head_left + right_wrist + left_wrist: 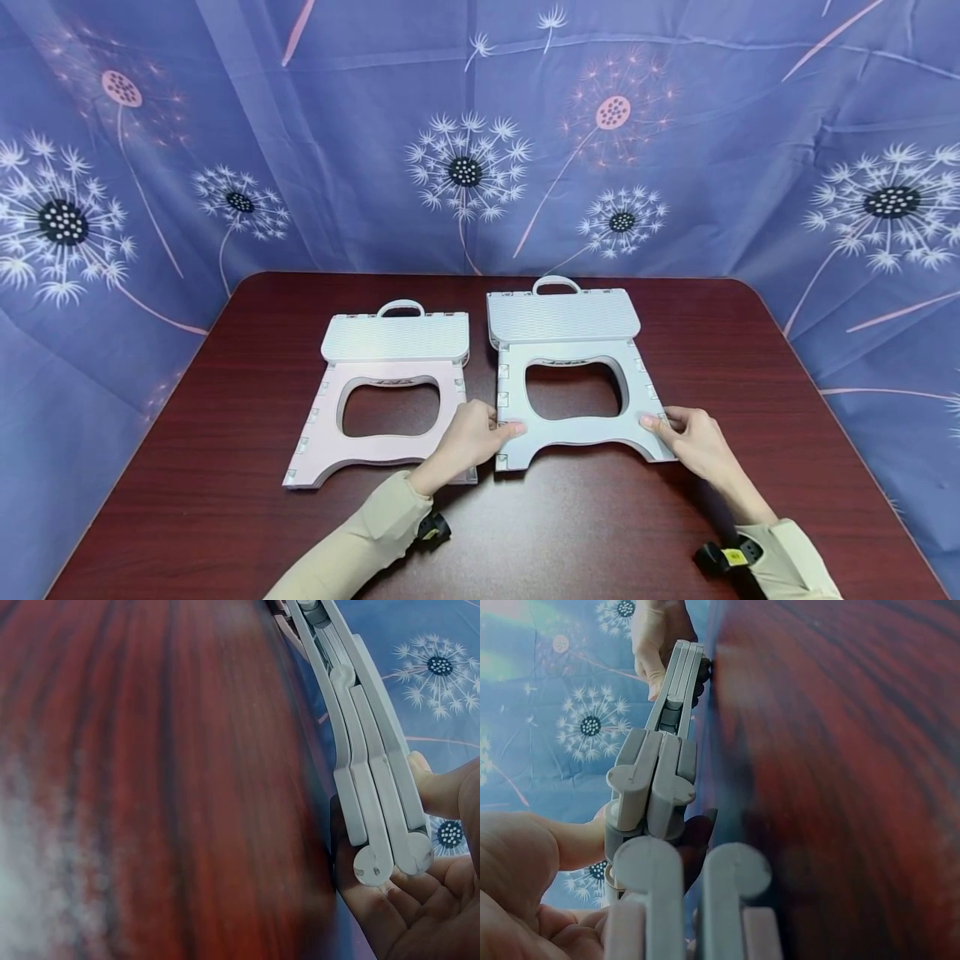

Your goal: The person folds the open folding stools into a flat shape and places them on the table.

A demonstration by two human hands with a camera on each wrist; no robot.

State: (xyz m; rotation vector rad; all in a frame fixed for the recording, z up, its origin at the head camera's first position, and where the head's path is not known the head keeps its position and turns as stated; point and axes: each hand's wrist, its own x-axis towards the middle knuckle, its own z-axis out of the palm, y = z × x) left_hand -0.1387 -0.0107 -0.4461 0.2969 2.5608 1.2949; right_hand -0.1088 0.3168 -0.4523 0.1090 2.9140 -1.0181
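Two folded-flat plastic step stools lie side by side on the dark red table, carry handles toward the back. The right one is pale blue-white (pixel 577 429), with a wide cut-out in its middle; the left one is pale pink (pixel 375 450) with a white top. My left hand (pixel 471 433) grips the pale blue stool's left leg, thumb on top, its wrist passing over the pink stool's right leg. At the other leg, my right hand (pixel 693 442) holds the stool's right edge, thumb above and fingers underneath, as the folded legs (pixel 375 780) show in the right wrist view.
The table (pixel 585 533) has a rounded back edge against a blue cloth (pixel 360 100) printed with dandelions, which also hangs at both sides. Bare tabletop shows in front of the stools and to their right. A black wrist camera (pixel 727 556) sits on the right wrist.
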